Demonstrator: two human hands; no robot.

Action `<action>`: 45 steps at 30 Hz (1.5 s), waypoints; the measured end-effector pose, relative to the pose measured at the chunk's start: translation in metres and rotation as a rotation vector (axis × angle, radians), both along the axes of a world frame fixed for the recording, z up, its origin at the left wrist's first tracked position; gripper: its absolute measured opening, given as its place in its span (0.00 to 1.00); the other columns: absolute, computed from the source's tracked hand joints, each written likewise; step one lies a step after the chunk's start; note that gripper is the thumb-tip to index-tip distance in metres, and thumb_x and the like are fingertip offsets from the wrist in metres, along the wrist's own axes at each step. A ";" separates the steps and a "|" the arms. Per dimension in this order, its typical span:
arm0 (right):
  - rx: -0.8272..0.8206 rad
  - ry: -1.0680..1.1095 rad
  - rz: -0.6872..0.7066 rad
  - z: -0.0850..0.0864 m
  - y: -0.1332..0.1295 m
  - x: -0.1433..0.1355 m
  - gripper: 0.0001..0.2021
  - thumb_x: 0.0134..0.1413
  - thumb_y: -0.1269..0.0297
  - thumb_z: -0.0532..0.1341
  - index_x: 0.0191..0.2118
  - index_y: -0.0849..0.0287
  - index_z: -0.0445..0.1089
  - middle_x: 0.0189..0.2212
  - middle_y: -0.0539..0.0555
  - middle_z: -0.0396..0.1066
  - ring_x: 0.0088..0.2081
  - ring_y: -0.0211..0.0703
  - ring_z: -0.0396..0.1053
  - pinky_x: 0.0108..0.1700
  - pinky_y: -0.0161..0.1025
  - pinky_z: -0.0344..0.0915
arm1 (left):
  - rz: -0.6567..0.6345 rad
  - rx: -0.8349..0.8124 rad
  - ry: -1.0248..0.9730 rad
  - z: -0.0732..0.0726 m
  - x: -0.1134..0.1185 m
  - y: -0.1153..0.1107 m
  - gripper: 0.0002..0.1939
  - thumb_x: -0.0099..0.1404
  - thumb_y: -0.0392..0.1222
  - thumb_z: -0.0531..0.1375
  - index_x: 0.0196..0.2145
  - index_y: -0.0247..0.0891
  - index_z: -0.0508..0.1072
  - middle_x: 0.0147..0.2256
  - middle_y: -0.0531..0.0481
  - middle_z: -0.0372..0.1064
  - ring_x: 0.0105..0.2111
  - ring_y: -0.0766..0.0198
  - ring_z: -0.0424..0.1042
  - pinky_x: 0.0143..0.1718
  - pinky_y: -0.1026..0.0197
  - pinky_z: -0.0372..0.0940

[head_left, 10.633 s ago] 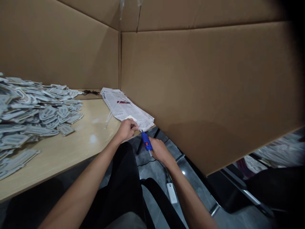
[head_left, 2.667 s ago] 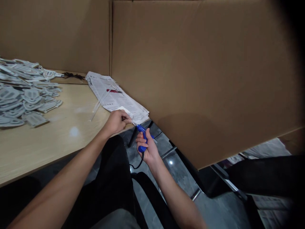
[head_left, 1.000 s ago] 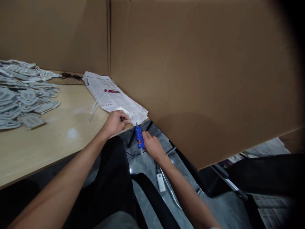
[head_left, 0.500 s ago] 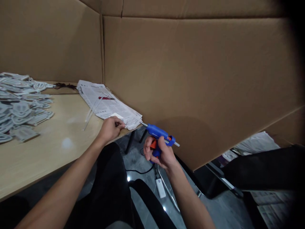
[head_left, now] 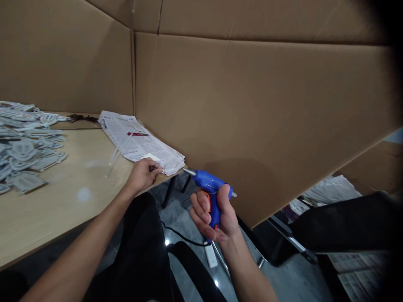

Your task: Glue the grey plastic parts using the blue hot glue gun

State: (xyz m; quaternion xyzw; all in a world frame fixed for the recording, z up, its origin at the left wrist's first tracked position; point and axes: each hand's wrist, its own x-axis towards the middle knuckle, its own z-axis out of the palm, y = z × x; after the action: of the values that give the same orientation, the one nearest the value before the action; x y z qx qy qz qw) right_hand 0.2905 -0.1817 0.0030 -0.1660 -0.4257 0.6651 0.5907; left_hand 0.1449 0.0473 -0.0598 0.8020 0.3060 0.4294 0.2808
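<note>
A blue hot glue gun (head_left: 210, 181) with an orange trigger is gripped in my right hand (head_left: 212, 214). Its metal nozzle points left, near the table corner, and a glue stick end pokes out at its back. My left hand (head_left: 145, 172) rests at the near edge of the newspaper sheets (head_left: 143, 144), fingers pinched together; what they hold, if anything, is hidden. A small white piece (head_left: 152, 157) lies just behind that hand. Farther back on the newspaper is a dark red tool (head_left: 137, 134) of unclear kind, beside thin clear sticks (head_left: 117, 152).
Many flat grey-white shaped pieces are heaped on the table (head_left: 78, 167) at the left, including this pile (head_left: 23, 153). Dark strands (head_left: 82, 118) lie behind. Tall cardboard walls (head_left: 252, 109) stand at the back and right. A cord (head_left: 182, 237) hangs below the glue gun.
My right hand has turned the glue gun more upright, showing its handle, and brought it slightly lower. My left hand stays at the newspaper's edge. The view has shifted a little.
</note>
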 end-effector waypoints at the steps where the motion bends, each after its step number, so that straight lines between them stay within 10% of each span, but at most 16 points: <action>1: 0.003 0.022 0.022 0.001 0.000 0.000 0.30 0.64 0.33 0.49 0.30 0.57 0.62 0.22 0.46 0.59 0.14 0.29 0.53 0.06 0.24 0.46 | -0.006 -0.005 0.001 0.000 0.000 0.000 0.08 0.59 0.43 0.62 0.27 0.39 0.80 0.29 0.46 0.77 0.32 0.58 0.73 0.37 0.58 0.66; 11: -0.025 -0.010 -0.008 0.002 0.001 0.000 0.25 0.63 0.37 0.56 0.30 0.56 0.60 0.23 0.44 0.57 0.13 0.28 0.49 0.05 0.23 0.44 | -0.012 -0.024 0.006 -0.003 0.001 0.002 0.09 0.59 0.45 0.63 0.29 0.38 0.81 0.31 0.45 0.78 0.33 0.56 0.74 0.37 0.58 0.66; 24: 0.273 -0.910 -0.459 0.018 -0.016 0.007 0.14 0.57 0.51 0.68 0.33 0.58 0.74 0.29 0.54 0.74 0.28 0.42 0.72 0.29 0.38 0.68 | 0.017 0.010 0.017 0.001 0.000 -0.001 0.08 0.58 0.44 0.64 0.27 0.39 0.81 0.32 0.44 0.79 0.34 0.55 0.75 0.39 0.56 0.67; 45: 0.750 -1.397 -0.665 0.037 -0.024 0.003 0.11 0.71 0.63 0.55 0.40 0.55 0.74 0.35 0.56 0.73 0.38 0.46 0.72 0.41 0.42 0.68 | 0.005 0.030 0.035 0.000 0.000 -0.004 0.09 0.61 0.42 0.62 0.30 0.38 0.82 0.33 0.44 0.79 0.36 0.54 0.75 0.40 0.55 0.67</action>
State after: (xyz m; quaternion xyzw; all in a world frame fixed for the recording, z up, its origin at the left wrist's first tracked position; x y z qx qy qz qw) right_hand 0.2937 -0.2056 0.0398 -0.4473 -0.8125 0.0184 0.3733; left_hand 0.1446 0.0435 -0.0602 0.8126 0.3064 0.4208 0.2621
